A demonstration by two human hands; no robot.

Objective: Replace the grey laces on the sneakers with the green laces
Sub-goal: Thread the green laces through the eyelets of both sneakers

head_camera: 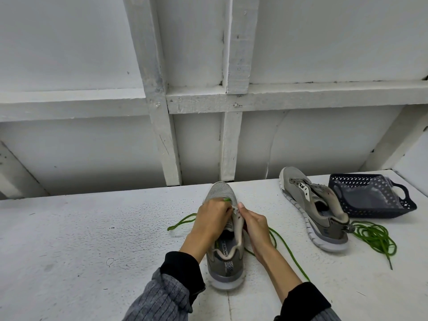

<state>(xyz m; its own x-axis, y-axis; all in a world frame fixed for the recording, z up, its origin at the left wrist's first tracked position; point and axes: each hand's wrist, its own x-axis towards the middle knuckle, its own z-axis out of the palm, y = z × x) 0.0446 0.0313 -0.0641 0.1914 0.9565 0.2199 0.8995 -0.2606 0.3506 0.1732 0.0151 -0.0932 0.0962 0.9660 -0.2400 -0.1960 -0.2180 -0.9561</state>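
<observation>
A grey sneaker [225,262] stands on the white table in front of me, toe pointing away. My left hand [212,220] pinches a green lace [183,222] at the eyelets near the toe. My right hand [253,224] grips the tongue and right eyelet edge of the same shoe. The lace trails out to the left and down to the right across the table. A second grey sneaker [312,209] lies tilted at the right with no lace in it. A coiled second green lace [375,237] lies beside its heel.
A dark blue perforated basket [379,198] holding a clear plastic bag sits at the far right of the white table [92,239]. A white wooden frame wall [162,135] rises just behind the table's back edge.
</observation>
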